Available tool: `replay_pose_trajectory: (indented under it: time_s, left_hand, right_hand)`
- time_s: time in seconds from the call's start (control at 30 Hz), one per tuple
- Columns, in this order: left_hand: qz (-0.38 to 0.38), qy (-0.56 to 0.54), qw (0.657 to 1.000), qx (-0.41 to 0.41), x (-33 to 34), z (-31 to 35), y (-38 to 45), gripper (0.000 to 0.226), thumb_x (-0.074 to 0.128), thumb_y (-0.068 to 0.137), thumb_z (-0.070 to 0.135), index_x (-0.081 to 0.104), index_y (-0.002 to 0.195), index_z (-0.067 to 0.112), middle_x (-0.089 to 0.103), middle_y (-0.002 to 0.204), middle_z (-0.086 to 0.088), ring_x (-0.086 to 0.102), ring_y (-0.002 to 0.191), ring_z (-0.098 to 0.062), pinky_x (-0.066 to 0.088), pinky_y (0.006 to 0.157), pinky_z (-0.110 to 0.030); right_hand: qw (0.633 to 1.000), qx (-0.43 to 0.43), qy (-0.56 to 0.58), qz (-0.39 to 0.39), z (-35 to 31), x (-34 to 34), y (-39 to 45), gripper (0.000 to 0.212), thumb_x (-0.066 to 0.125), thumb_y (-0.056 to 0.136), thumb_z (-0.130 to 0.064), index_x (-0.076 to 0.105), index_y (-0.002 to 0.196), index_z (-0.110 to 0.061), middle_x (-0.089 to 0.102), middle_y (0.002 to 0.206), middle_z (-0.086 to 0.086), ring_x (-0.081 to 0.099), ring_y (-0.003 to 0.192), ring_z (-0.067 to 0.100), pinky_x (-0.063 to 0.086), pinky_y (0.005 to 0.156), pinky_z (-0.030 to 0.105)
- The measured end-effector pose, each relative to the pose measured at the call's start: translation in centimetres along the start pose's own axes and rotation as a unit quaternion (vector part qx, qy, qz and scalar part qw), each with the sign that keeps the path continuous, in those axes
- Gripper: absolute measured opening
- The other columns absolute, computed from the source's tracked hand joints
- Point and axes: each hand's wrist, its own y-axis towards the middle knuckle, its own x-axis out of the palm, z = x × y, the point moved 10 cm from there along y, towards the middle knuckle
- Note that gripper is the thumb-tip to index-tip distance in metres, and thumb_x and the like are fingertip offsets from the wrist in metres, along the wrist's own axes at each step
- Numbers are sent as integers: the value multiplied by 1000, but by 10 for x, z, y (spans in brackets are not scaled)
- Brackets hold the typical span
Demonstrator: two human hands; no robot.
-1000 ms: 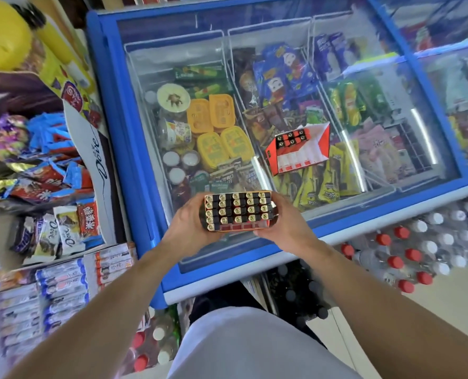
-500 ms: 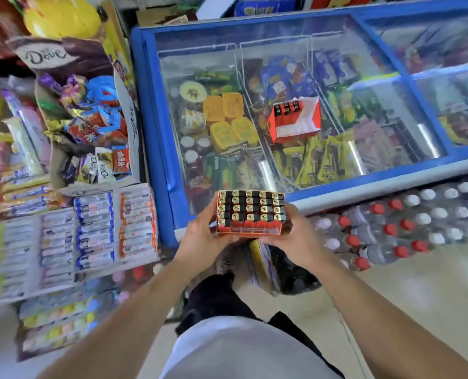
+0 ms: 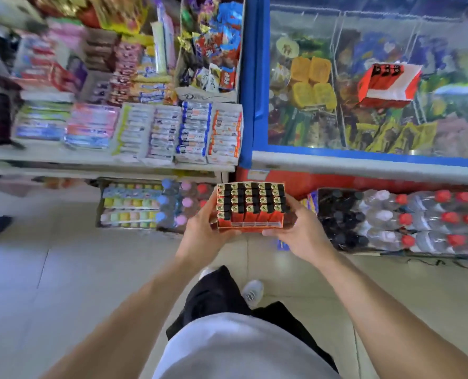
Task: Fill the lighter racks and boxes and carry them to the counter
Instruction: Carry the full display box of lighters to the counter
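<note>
**A:** Lighters, a full box of them, held out over the floor in front of the person. What's on the far left?

**B:** A shelf stacked with candy and gum packs, kinda blurry. Under it there's a tray of pastel sweets sitting on the floor.

**A:** And the hands?

**B:** Left hand grips the box's left side, thumb along the front edge, fingers curled round behind. Right hand does the same on the right side, thumb on the front corner. So both are wrapped round that one box, nothing else in them.

**A:** What's inside it?

**B:** Rows of red lighters standing upright, black and gold tops up.

**A:** Further right?

**B:** A blue-framed freezer with a glass lid. A second red box with a few lighters lies on the glass, well apart from the held one. Below the freezer, shrink-wrapped bottles with red caps lie on the floor.
</note>
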Motion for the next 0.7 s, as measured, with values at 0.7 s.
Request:
replay_pose_trajectory:
  time_s: [0.7]
  left_hand:
    - [116, -4, 993, 6, -376, -173, -76, 86, 90, 77, 16, 46, 146, 40, 69, 118, 22, 65, 108, 6, 52, 82, -9]
  right_hand:
    - [992, -51, -50, -109, -203, 374, 24, 71, 97, 61, -24, 59, 120, -38, 72, 101, -25, 68, 97, -5, 51, 87, 19]
